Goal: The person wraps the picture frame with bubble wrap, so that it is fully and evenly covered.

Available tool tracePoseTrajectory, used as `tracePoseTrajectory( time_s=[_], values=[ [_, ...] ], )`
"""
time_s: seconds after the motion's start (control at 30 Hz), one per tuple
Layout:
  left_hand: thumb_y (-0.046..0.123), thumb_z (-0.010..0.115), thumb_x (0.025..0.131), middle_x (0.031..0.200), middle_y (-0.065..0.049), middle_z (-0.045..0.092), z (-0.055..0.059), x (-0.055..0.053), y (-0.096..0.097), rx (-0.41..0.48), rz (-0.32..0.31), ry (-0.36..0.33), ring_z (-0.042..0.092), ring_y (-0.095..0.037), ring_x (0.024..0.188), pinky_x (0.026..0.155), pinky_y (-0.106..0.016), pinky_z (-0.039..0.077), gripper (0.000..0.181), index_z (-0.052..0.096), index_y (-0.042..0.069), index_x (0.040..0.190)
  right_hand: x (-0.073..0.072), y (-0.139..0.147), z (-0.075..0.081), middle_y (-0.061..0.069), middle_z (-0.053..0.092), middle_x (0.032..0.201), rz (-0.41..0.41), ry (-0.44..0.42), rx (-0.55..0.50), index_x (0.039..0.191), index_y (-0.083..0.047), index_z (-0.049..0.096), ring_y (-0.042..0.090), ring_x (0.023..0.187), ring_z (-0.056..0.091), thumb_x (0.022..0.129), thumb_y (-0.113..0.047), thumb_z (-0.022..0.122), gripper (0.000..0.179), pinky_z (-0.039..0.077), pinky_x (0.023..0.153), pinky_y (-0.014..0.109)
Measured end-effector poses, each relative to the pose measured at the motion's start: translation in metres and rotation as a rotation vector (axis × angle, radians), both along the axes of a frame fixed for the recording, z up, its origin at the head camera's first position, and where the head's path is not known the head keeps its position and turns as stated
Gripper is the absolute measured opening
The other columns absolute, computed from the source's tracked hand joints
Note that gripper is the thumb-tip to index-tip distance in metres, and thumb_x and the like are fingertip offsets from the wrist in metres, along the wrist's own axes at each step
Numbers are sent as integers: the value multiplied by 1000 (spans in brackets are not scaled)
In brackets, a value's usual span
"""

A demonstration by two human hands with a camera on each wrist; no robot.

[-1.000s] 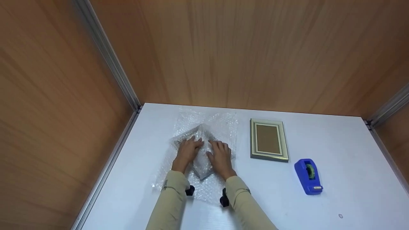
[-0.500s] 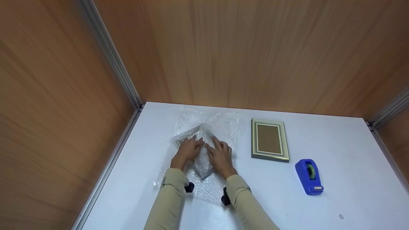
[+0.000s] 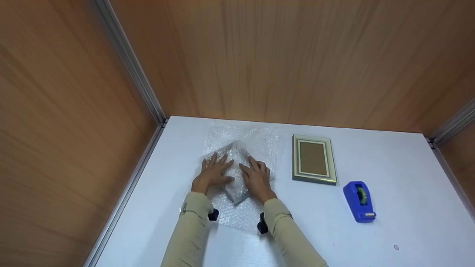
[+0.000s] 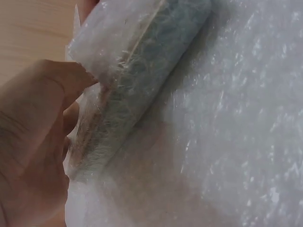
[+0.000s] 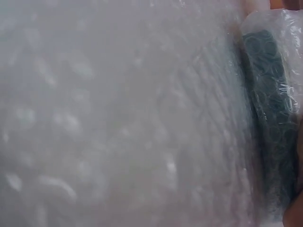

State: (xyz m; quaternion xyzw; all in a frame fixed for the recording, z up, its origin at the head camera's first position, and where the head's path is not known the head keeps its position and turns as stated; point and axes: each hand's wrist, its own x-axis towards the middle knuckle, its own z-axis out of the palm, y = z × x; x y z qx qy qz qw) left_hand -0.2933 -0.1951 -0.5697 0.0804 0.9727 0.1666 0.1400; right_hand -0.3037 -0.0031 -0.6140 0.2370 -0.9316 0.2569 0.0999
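Observation:
In the head view a sheet of bubble wrap is spread on the white table, its flaps folded over a flat rectangular thing set cornerwise. That thing's thick grey-green edge shows through the plastic in the left wrist view, and as a dark strip in the right wrist view. My left hand lies on the left side of the folded wrap with fingers spread. On the right side, my right hand presses the fold, its fingertips close to the middle.
A gilt-edged picture frame with a brown panel lies right of the wrap. Nearer and farther right stands a blue tape dispenser with a green roll. Wooden panels wall the table at the back and sides.
My left hand has shifted slightly left and its fingers have spread out over the wrap. The right hand's fingertips have moved slightly on the fold, mostly keeping their place.

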Motion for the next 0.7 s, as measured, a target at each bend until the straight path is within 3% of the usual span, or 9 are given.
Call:
tracePoseTrajectory(
  time_s=[0.33, 0.5, 0.7],
  values=[
    [53, 54, 84, 154, 2, 9, -3, -4, 3, -12, 12, -23, -5, -31, 140, 110, -55, -3, 66, 32, 31, 143, -4, 5, 4, 5, 35, 145, 21, -91, 26, 128, -25, 57, 27, 117, 37, 96, -29, 49, 33, 31, 94, 48],
    [52, 56, 84, 154, 1, 11, -1, -5, 5, -8, 31, -35, -5, -30, 141, 111, -54, -2, 66, 34, 32, 142, -5, 10, 6, 8, 36, 145, 70, -85, 18, 130, -19, 54, 28, 120, 38, 95, -25, 49, 36, 32, 97, 47],
    [52, 56, 84, 154, 1, 13, 1, -6, 6, -47, 27, -43, -3, -31, 141, 111, -55, 1, 65, 34, 32, 142, 1, 22, 10, 12, 39, 141, 120, -101, -135, 132, -10, 49, 28, 128, 36, 93, -15, 53, 40, 33, 105, 44]
  ],
)
